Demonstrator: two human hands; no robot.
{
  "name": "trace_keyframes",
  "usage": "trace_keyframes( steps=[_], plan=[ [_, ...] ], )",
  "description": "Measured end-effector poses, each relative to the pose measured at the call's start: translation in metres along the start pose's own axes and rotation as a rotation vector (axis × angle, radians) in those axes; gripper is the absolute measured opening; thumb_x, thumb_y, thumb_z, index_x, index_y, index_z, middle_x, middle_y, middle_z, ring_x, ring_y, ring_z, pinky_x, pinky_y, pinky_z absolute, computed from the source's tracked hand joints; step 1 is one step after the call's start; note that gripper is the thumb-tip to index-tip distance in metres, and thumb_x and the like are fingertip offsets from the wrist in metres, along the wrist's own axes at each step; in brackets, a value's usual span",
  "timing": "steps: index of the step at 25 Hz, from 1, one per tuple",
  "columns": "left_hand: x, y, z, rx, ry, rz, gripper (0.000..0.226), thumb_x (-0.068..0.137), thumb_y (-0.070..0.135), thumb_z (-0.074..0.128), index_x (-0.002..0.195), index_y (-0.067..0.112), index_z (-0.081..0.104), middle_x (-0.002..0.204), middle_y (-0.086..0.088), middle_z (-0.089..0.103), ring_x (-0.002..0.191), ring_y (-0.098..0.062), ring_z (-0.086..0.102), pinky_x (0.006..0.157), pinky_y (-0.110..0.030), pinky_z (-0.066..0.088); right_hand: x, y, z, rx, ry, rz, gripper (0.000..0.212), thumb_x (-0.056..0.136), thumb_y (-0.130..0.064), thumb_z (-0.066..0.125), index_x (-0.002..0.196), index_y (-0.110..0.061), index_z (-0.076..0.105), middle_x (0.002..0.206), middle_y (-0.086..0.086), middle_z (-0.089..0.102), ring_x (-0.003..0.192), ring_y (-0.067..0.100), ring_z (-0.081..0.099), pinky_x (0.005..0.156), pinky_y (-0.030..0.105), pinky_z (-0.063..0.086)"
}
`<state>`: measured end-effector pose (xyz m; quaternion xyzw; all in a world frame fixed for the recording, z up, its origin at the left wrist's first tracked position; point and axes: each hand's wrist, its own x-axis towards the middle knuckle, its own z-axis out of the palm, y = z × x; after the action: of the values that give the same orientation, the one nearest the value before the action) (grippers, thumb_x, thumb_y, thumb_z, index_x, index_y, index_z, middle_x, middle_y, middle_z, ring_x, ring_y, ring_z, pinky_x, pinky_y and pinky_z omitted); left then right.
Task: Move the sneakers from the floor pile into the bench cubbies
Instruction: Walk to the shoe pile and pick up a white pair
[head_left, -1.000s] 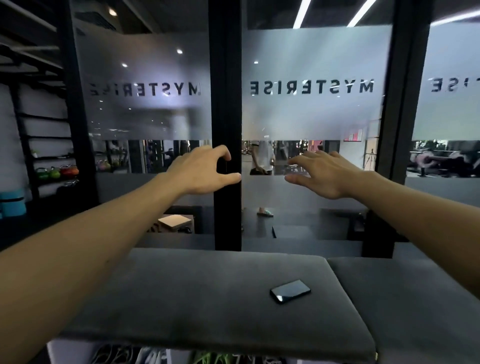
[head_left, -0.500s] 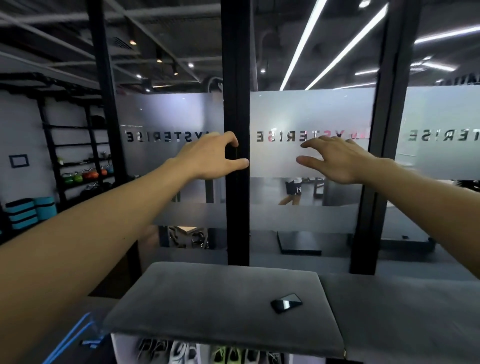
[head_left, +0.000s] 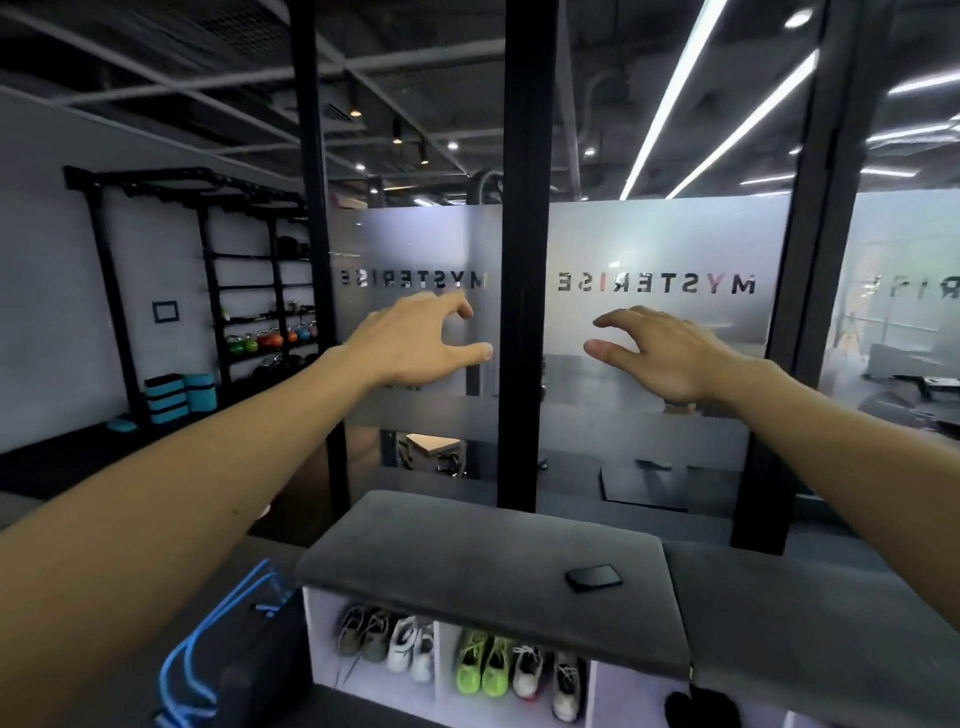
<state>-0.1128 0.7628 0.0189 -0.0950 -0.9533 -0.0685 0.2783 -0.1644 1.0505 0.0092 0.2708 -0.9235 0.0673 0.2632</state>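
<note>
My left hand (head_left: 415, 340) and right hand (head_left: 660, 353) are both raised in front of the frosted glass wall (head_left: 649, 249), fingers loosely spread, thumbs out, holding nothing. They keep the pose they had half a second ago, only a little farther apart. What has changed is my view: it has pulled back and tipped down, so the bench's grey tabletop (head_left: 467, 551) sits lower and more of the cubbies (head_left: 439, 670) beneath it shows. I now see the sneakers in them: a grey pair (head_left: 363, 634) and a white pair (head_left: 410, 649) in the left cubby, a neon green pair (head_left: 480, 662) and a white-and-black pair (head_left: 548, 675) in the next. The phone (head_left: 593, 577) lies on the tabletop as before. A blue cord (head_left: 208, 644) trails on the floor to the left.
</note>
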Motion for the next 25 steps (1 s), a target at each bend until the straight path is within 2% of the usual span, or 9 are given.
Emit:
trace_keyframes(
  steps=[5,11,14,18,21,25],
  plan=[
    [-0.057,-0.02,-0.051,0.06,0.005,-0.049,0.065,0.074,0.077,0.047,0.125,0.036,0.046,0.132,0.0,0.049,0.116,-0.02,0.048,0.096,-0.049,0.043,0.0,-0.06,-0.008,0.121,0.01,-0.102,0.06,0.091,-0.06,0.034,0.136,-0.021,0.042,0.138,0.007,0.047,0.123,0.026,0.046,0.102,0.047,0.036],
    [-0.13,-0.118,-0.117,0.161,0.041,-0.195,0.062,0.076,0.076,0.048,0.123,0.036,0.047,0.13,0.001,0.052,0.114,-0.019,0.05,0.094,-0.046,0.044,0.044,-0.197,0.007,0.196,-0.013,-0.298,0.061,0.091,-0.061,0.033,0.137,-0.022,0.041,0.143,0.004,0.044,0.129,0.024,0.042,0.104,0.048,0.035],
    [-0.176,-0.19,-0.146,0.224,0.028,-0.29,0.064,0.075,0.078,0.046,0.123,0.036,0.046,0.13,0.0,0.051,0.114,-0.021,0.05,0.094,-0.048,0.044,0.077,-0.288,0.027,0.22,-0.014,-0.374,0.057,0.092,-0.061,0.033,0.135,-0.025,0.043,0.14,0.003,0.047,0.124,0.024,0.046,0.1,0.048,0.038],
    [-0.232,-0.296,-0.191,0.299,0.028,-0.395,0.062,0.077,0.074,0.048,0.123,0.033,0.047,0.127,0.0,0.052,0.114,-0.023,0.05,0.095,-0.047,0.042,0.127,-0.416,0.06,0.292,0.011,-0.449,0.055,0.09,-0.063,0.035,0.13,-0.026,0.048,0.131,0.004,0.053,0.099,0.019,0.058,0.086,0.04,0.043],
    [-0.26,-0.371,-0.218,0.334,0.025,-0.441,0.06,0.079,0.071,0.05,0.124,0.032,0.047,0.125,-0.001,0.052,0.113,-0.024,0.05,0.095,-0.047,0.042,0.169,-0.497,0.083,0.337,0.03,-0.488,0.059,0.089,-0.066,0.034,0.132,-0.027,0.046,0.13,0.002,0.054,0.113,0.022,0.053,0.093,0.043,0.043],
    [-0.281,-0.476,-0.235,0.359,0.024,-0.483,0.06,0.08,0.07,0.05,0.125,0.031,0.047,0.128,-0.003,0.052,0.113,-0.024,0.05,0.096,-0.048,0.042,0.23,-0.588,0.121,0.385,-0.013,-0.521,0.061,0.087,-0.068,0.032,0.134,-0.03,0.043,0.134,0.001,0.052,0.12,0.022,0.05,0.097,0.047,0.041]
  ],
)
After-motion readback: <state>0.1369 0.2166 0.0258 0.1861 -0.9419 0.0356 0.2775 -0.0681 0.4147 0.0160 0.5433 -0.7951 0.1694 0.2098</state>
